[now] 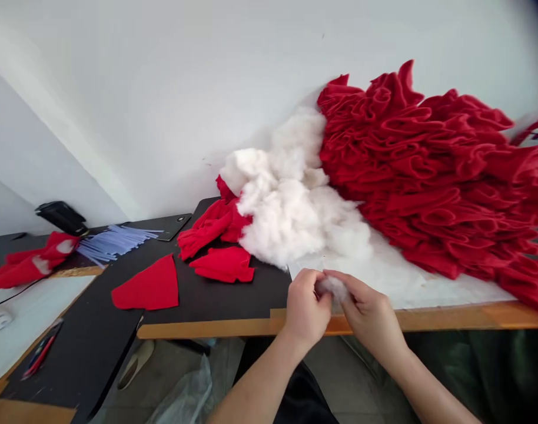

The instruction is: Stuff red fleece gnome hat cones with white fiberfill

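Between my two hands, over the table's front edge, is a small tuft of white stuffing fiber [334,288]. My left hand [306,303] pinches it from one side, fingers curled. On the other side my right hand [372,315] grips it between thumb and fingers. Just beyond them a large fluffy heap of the same stuffing [286,218] lies against the wall. A flat red fabric piece [149,285] rests to the left, with a folded red piece [225,264] close by and more red fabric [209,227] behind it.
A tall pile of red fabric pieces [428,171] fills the right side. Leftward are lavender strips [114,241], a dark phone-like device [175,228], a black case [61,217] and pens [43,350]. The wooden table edge [207,328] runs in front; a plastic bag [185,394] lies below.
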`<state>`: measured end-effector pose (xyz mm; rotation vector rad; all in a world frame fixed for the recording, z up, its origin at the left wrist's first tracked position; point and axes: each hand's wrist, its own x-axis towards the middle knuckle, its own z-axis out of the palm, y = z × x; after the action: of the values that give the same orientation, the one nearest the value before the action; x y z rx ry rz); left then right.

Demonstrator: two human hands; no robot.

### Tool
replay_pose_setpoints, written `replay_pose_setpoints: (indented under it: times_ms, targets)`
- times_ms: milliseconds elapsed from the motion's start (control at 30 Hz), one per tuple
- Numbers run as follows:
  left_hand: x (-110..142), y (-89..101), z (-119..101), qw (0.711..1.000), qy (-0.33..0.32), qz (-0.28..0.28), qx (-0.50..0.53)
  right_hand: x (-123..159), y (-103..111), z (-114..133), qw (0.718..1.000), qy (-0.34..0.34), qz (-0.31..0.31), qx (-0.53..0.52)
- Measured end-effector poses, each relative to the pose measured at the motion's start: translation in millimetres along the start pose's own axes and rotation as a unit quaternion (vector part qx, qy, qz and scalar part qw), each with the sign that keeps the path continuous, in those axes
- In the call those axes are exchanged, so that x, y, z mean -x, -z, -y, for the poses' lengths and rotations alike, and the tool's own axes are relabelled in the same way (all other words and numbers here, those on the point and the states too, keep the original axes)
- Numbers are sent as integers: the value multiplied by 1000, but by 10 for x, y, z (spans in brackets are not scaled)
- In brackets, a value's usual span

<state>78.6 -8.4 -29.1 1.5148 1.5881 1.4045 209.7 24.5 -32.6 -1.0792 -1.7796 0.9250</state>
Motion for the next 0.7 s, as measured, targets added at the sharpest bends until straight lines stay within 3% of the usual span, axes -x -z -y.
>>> replay_pose_setpoints:
  times_ms: [67, 133, 200, 333, 433, 500, 600, 700]
  targets:
    - [15, 243, 34, 993, -21, 5, -119, 48, -73, -87, 998, -42, 4, -46]
    - [-74, 564, 112, 955, 2, -69, -289, 80, -113, -134, 989, -84, 29, -118]
    - [-224, 890, 231, 929, 42, -134, -343, 121, -138, -140, 979, -94, 48, -175]
    - [-415, 1321, 451, 916, 89, -117, -374, 213, -201, -64, 963, -119, 92, -224]
    - [-329, 1445, 455, 914, 75, -136, -375, 223, -281, 85, 953, -141, 73, -257]
    - [-205, 1464, 362, 913, 46, -165, -370, 191, -387, 249, 949, -117, 43, -291]
    - [-7, 1391, 142, 923, -15, -182, -339, 115, -683, 536, 952, 6, 9, -306]
    - [145, 1203, -42, 943, -93, -207, -243, 24, -1082, 693, 966, 117, -8, -232]
